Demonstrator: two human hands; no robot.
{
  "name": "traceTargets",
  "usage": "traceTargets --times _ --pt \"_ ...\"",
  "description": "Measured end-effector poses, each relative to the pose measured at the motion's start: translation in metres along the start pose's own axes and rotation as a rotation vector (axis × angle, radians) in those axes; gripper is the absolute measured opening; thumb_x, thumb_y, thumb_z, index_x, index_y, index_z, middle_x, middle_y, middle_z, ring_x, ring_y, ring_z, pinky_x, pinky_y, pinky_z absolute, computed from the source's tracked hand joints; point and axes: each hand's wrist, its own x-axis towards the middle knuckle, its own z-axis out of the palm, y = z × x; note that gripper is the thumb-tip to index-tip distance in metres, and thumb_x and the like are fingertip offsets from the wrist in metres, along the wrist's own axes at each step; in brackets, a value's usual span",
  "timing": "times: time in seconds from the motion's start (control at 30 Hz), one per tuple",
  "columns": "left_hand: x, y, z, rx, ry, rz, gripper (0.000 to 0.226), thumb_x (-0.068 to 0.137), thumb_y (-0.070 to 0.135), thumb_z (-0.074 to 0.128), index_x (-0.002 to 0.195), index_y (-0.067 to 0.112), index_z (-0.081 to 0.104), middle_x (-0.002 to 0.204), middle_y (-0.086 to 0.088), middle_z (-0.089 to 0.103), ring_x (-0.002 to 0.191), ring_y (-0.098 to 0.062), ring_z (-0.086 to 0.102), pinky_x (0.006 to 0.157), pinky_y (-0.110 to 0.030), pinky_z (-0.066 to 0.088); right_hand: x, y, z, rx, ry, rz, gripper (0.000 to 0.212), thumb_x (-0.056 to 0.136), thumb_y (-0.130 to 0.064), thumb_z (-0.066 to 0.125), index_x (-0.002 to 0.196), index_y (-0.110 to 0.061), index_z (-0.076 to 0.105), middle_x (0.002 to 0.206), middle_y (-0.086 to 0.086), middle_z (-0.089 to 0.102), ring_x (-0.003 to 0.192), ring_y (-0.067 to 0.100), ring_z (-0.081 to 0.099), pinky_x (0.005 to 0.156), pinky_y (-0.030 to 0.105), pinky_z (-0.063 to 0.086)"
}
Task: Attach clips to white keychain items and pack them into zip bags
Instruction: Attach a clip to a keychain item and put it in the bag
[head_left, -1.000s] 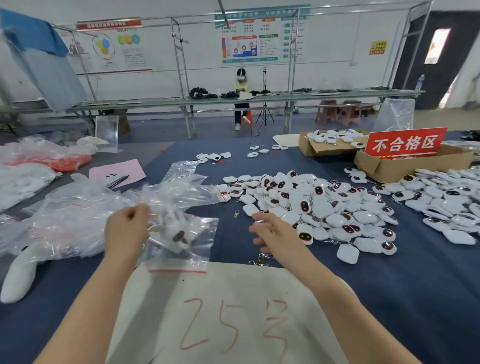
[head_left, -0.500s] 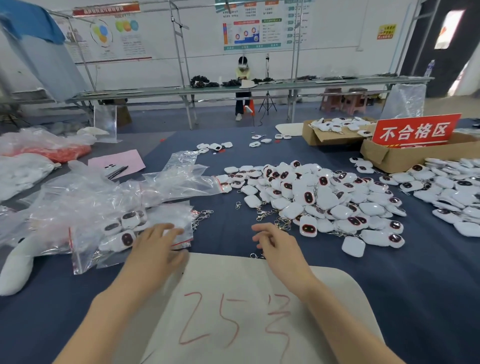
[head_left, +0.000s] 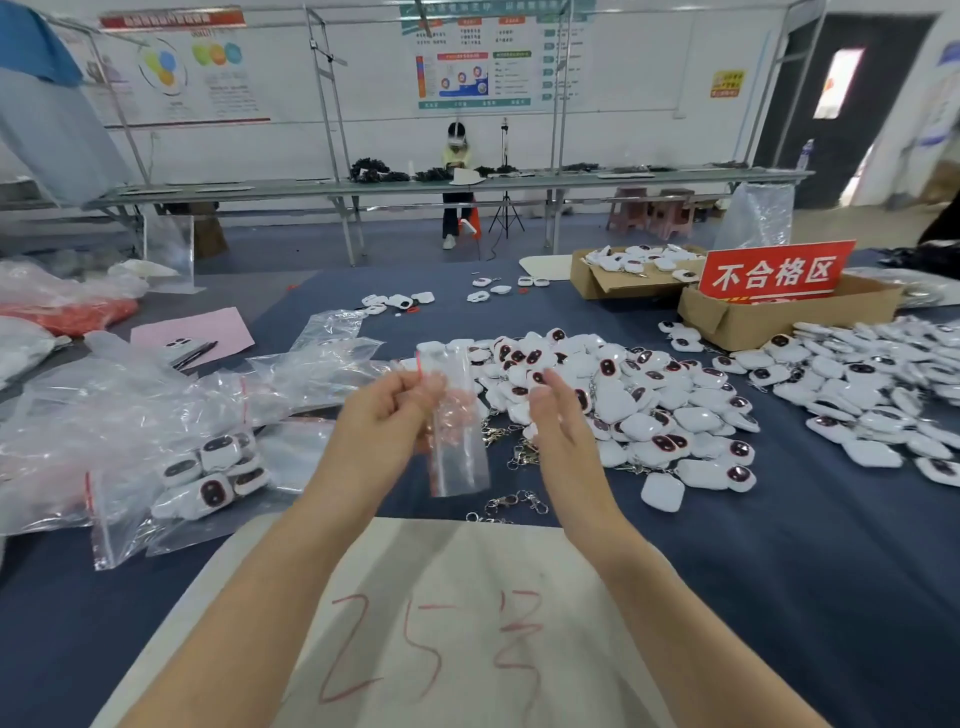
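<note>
workshop, white wall (head_left: 649, 78) at the back; near surface is a bench (head_left: 779, 571) under dark blue cloth.

left hand (head_left: 384, 415): up over the bench, thumb and forefinger pinching an empty clear zip bag (head_left: 460, 457) near its red-striped top; bag hangs upright below the grip.

right hand (head_left: 558, 421): up just beside the bag, fingers straight and released, holding nothing. cannot tell if it touches the bag.

below the bag: loose metal clips (head_left: 514, 503) on the cloth, at the far edge of a white sheet (head_left: 467, 561) marked "25" in red.

right of the hands: large pile of white keychain items (head_left: 649, 415), some face-up showing dark ovals.

left of the hands: a filled zip bag (head_left: 208, 480) of the same items lying flat, beside a heap of empty clear bags (head_left: 130, 400).

further right: a second pile (head_left: 883, 374); behind it a cardboard box (head_left: 753, 322) with a red sign (head_left: 774, 273).
</note>
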Motion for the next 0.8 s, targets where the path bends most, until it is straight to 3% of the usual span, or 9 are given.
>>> traceTargets --times 0.07,0.13,0.23,0.33,0.47,0.53,0.67,0.73,0.8 --pt "-0.006 -0.003 0.014 -0.170 -0.037 -0.094 0.015 0.101 0.017 0.059 0.096 0.010 0.070 0.079 0.001 0.077 0.071 -0.011 0.074 0.064 -0.023 0.059 0.000 -0.014 -0.008 -0.132 0.102 -0.120 0.053 0.100 -0.062 0.039 0.150 -0.049 0.027 0.152 -0.028 0.031 0.136 -0.009 0.033 0.108 0.019 0.028" --pt "-0.012 -0.008 0.023 -0.241 -0.047 -0.146 0.017 0.099 0.019 0.062 0.094 0.006 0.072 0.086 -0.005 0.077 0.076 -0.016 0.074 0.069 -0.025 0.060 -0.004 -0.027 -0.015 -0.375 0.184 -0.341 0.050 0.104 -0.052 0.039 0.151 -0.040 0.031 0.152 -0.023 0.031 0.141 -0.004 0.028 0.113 0.022 0.026" --pt "-0.019 -0.015 0.036 -0.217 -0.062 -0.165 0.023 0.095 0.030 0.068 0.081 0.012 0.072 0.085 -0.013 0.066 0.079 -0.025 0.061 0.082 -0.040 0.055 -0.017 -0.032 -0.015 -0.620 0.132 -0.517 0.037 0.102 -0.042 0.048 0.138 -0.032 0.050 0.134 -0.012 0.045 0.121 0.003 0.046 0.102 0.024 0.040" --pt "-0.024 -0.013 0.047 -0.267 -0.011 -0.198 0.021 0.094 0.030 0.069 0.079 0.015 0.069 0.082 -0.013 0.062 0.078 -0.025 0.055 0.073 -0.037 0.052 -0.033 -0.029 -0.009 -0.616 0.003 -0.410 0.027 0.096 -0.044 0.056 0.123 -0.041 0.052 0.112 -0.018 0.044 0.093 -0.003 0.051 0.079 0.012 0.043" --pt "-0.028 -0.004 0.053 -0.440 -0.017 -0.267 0.028 0.087 0.037 0.073 0.085 0.011 0.062 0.067 -0.003 0.067 0.059 -0.016 0.067 0.054 -0.024 0.055 -0.042 -0.031 -0.005 -0.410 -0.068 -0.251 0.034 0.093 -0.033 0.068 0.125 -0.040 0.057 0.110 -0.018 0.055 0.096 -0.002 0.056 0.082 0.015 0.049" --pt "-0.028 -0.003 0.053 -0.477 -0.051 -0.265 0.036 0.080 0.043 0.074 0.088 0.010 0.060 0.066 0.000 0.070 0.056 -0.015 0.069 0.053 -0.023 0.055 -0.042 -0.036 -0.004 -0.325 -0.083 -0.209 0.034 0.093 -0.028 0.070 0.125 -0.034 0.061 0.111 -0.014 0.059 0.095 0.000 0.059 0.082 0.019 0.053" --pt "-0.029 -0.003 0.049 -0.446 -0.104 -0.228 0.047 0.070 0.055 0.076 0.082 0.014 0.057 0.069 -0.002 0.068 0.058 -0.012 0.065 0.057 -0.022 0.054 -0.044 -0.043 -0.004 -0.255 -0.101 -0.212 0.021 0.096 -0.019 0.064 0.110 -0.032 0.071 0.095 -0.014 0.070 0.081 -0.002 0.068 0.070 0.012 0.051" --pt "-0.030 -0.003 0.048 -0.421 -0.116 -0.198 0.049 0.070 0.058 0.075 0.081 0.013 0.057 0.072 -0.006 0.070 0.058 -0.013 0.064 0.057 -0.022 0.053 -0.043 -0.045 -0.006 -0.220 -0.066 -0.157 0.020 0.095 -0.017 0.062 0.106 -0.029 0.075 0.090 -0.015 0.075 0.080 0.003 0.072 0.072 0.017 0.054" --pt "-0.031 -0.001 0.048 -0.346 -0.081 -0.144 0.047 0.074 0.055 0.074 0.080 0.011 0.057 0.074 -0.005 0.072 0.063 -0.015 0.068 0.057 -0.022 0.053 -0.041 -0.046 -0.009 -0.208 -0.012 -0.097 0.019 0.094 -0.016 0.061 0.101 -0.025 0.077 0.089 -0.010 0.077 0.081 0.011 0.074 0.078 0.033 0.060"
